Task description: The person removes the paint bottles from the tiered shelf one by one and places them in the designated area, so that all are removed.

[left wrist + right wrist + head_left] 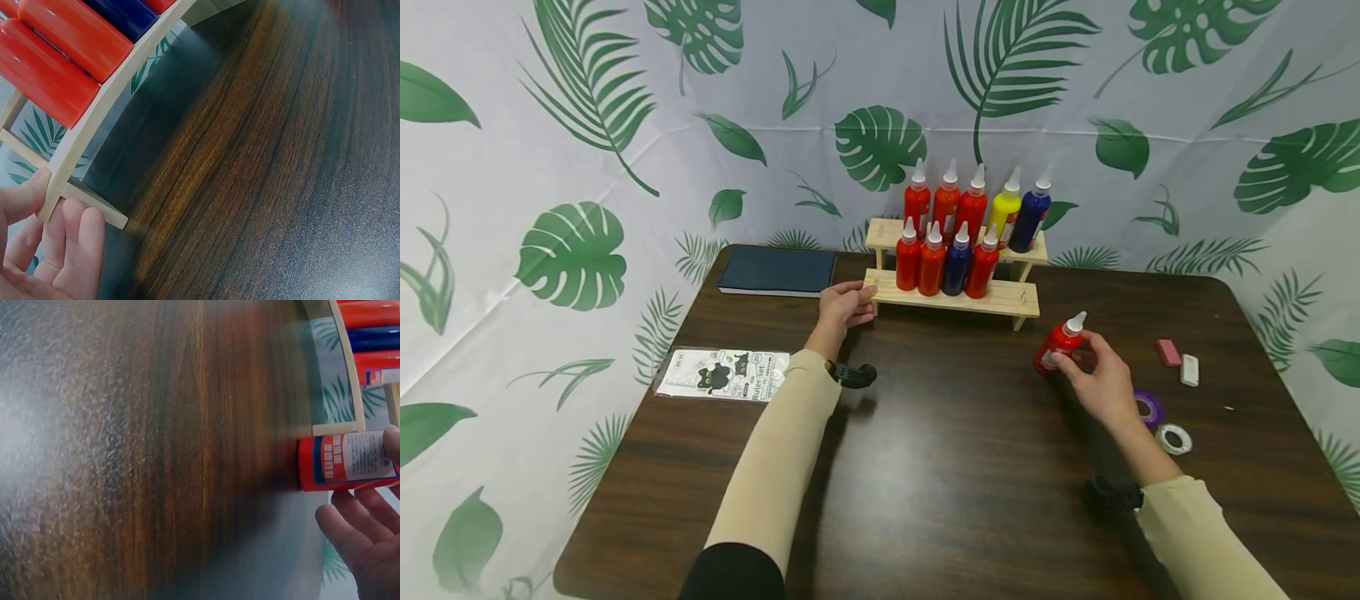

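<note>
My left hand (846, 305) pinches the left end of the lower step of a two-step wooden rack (951, 297), thumb on top and fingers beneath. On that lower step stand red and orange-red bottles and a dark blue bottle (957, 268), all with white nozzle caps. The upper step holds more red ones, a yellow bottle (1004, 210) and another dark blue one. Right of the rack, my right hand (1101, 379) grips a red bottle (1058, 346) between thumb and fingers, slightly tilted. Its printed label (359, 456) shows in the right wrist view.
A dark notebook (777, 270) and a packaged ruler set (722, 374) lie on the left of the brown table (925, 467). Toward the right are a pink eraser (1168, 352), a white eraser (1190, 370), a purple tape roll (1151, 409) and a white tape roll (1174, 439). Leaf-patterned cloth hangs behind.
</note>
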`<state>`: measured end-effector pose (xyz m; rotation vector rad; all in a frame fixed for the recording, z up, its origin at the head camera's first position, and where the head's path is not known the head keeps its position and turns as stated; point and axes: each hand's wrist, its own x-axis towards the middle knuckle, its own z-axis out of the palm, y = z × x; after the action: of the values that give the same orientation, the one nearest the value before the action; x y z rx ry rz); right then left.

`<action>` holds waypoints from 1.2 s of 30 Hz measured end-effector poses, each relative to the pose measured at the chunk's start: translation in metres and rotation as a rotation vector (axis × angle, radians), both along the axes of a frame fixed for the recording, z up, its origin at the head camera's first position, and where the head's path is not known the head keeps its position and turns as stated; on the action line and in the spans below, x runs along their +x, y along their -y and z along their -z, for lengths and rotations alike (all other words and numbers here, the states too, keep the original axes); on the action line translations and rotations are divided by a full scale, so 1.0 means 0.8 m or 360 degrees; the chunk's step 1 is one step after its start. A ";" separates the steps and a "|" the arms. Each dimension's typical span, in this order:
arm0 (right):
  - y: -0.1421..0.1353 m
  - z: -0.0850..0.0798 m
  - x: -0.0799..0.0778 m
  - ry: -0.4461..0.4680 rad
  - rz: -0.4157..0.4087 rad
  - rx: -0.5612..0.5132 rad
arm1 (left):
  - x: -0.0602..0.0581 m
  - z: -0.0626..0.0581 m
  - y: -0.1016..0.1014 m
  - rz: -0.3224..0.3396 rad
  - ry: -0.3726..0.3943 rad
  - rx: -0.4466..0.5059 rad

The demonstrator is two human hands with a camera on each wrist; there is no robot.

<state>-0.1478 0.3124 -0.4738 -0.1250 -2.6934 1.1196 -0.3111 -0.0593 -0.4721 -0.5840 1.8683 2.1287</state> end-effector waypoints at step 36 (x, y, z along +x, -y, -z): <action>0.101 -0.128 -0.109 0.0108 -0.0136 0.0281 | 0.000 0.001 0.003 0.0053 -0.0008 -0.0039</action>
<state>-0.2350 0.2315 -0.3713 -0.0188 -2.8672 0.9092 -0.3114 -0.0614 -0.4728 -0.5493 1.8959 2.0910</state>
